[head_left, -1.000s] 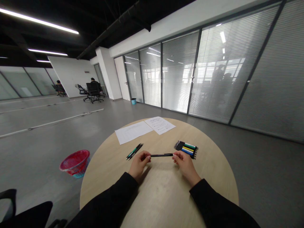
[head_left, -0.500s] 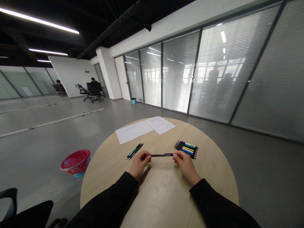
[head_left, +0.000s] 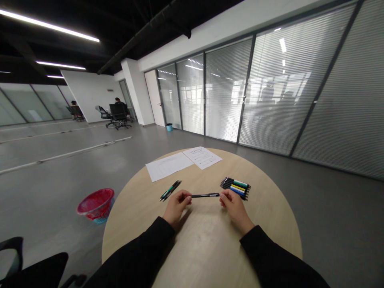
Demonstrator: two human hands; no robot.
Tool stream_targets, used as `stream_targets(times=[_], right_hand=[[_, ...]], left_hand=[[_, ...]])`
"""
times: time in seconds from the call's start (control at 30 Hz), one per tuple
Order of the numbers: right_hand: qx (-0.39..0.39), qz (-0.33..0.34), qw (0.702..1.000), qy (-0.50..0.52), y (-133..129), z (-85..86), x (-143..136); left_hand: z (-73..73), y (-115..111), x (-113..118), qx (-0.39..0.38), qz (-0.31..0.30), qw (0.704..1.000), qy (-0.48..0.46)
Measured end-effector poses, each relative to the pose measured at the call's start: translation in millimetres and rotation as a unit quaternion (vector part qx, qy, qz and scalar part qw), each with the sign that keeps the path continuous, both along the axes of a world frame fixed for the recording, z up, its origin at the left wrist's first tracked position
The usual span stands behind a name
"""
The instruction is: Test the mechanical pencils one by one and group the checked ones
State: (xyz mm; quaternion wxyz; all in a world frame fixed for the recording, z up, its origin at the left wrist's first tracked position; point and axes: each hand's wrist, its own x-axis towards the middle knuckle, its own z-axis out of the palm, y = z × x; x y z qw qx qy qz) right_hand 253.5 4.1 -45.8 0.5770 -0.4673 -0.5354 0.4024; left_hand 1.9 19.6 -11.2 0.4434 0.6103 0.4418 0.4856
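Observation:
A black pen (head_left: pixel 205 195) is held level above the table, stretched between my two hands. My left hand (head_left: pixel 177 206) pinches its left end between thumb and fingers. At the other end, my right hand (head_left: pixel 233 207) is closed on the pen's right tip, the fingertips partly hiding it. Just beyond my left hand lie a few pens (head_left: pixel 170 191), one of them green and black. Past my right hand, several pens (head_left: pixel 235 188) rest side by side in a row, with green, yellow, white and blue barrels among them.
Two printed paper sheets (head_left: pixel 171 165) lie at the far side of the round wooden table (head_left: pixel 198 248). A red basket (head_left: pixel 96 204) stands on the floor at the left. A black chair (head_left: pixel 39 272) is at lower left. People sit in the distance.
Almost nothing differs. Both hands keep hold of the pen in nearly the same place; the right hand's grip looks very slightly shifted to the right.

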Motion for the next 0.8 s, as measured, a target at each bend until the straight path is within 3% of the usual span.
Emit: stream_targets(times=[0.57, 0.8], right_hand=[[-0.006, -0.006, 0.997, 0.074, -5, 15.4, -6], [-0.010, 0.002, 0.996, 0.094, -5, 14.3, -6]], left_hand=[[8.0, -4, 1, -0.012, -0.019, 1.000, -0.014], [5.7, -4, 1, -0.019, -0.005, 1.000, -0.020]])
